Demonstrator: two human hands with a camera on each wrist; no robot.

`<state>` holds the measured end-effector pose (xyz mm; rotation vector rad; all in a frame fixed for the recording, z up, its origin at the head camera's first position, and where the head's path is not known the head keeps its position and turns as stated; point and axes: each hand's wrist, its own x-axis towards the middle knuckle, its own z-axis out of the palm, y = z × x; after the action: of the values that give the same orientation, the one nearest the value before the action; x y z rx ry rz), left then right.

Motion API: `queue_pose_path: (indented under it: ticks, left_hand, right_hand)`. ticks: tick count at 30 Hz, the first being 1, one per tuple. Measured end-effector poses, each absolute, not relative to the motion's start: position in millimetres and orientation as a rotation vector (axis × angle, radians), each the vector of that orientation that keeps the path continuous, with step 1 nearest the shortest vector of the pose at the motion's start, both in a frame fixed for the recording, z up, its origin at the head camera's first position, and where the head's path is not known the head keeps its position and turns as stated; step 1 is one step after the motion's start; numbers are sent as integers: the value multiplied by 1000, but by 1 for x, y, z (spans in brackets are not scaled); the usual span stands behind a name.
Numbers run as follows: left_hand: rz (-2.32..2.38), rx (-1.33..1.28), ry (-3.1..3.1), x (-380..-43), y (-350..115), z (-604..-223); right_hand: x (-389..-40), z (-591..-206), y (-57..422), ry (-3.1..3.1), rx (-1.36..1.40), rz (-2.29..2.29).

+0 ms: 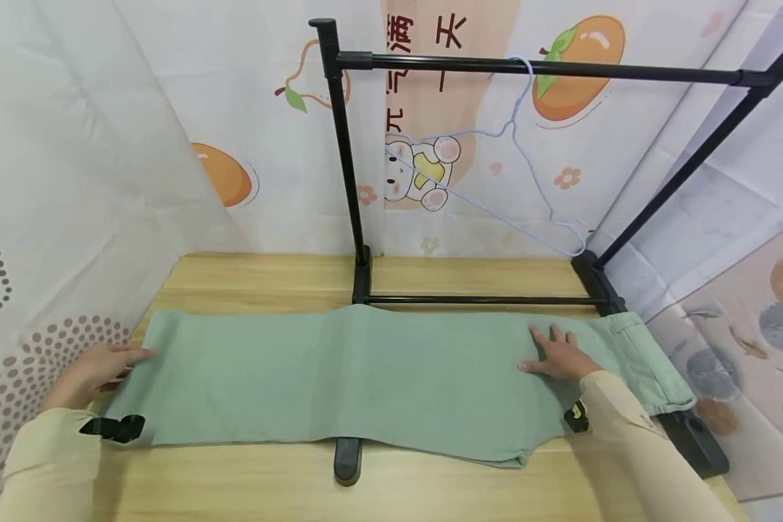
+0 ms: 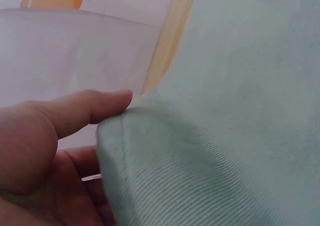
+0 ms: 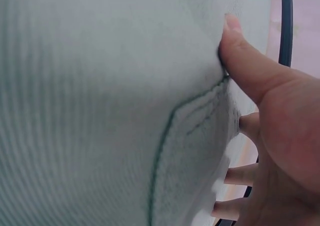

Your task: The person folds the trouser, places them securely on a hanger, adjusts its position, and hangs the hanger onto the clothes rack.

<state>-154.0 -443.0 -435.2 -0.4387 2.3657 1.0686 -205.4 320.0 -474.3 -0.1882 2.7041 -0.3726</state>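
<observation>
A pair of sage-green trousers [image 1: 267,377], folded lengthwise, stretches across the wooden table with the waistband end at right. At the leg end, my left hand [image 1: 101,368] grips the hem; in the left wrist view the thumb lies over the cloth [image 2: 240,95] and the fingers are partly hidden beneath it. My right hand [image 1: 561,355] rests on the trousers near the waist end, fingers spread. From the right wrist, the thumb and fingertips of that hand [image 3: 285,131] touch the cloth around a stitched seam [image 3: 162,136].
A black garment rack [image 1: 344,145] stands at the back, its feet reaching under the trousers. From its top bar [image 1: 444,64] hangs a light blue wire hanger [image 1: 528,148], tilted. Printed curtains [image 1: 267,181] enclose the wooden table [image 1: 261,486] at the back and sides.
</observation>
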Motion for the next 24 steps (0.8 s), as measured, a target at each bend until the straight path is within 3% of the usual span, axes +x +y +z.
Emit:
queue_pose_path:
  ticks: [24]
  left_hand:
    - [1391, -316, 2331, -144, -415, -443]
  right_hand:
    - [-201, -475, 318, 2717, -182, -372]
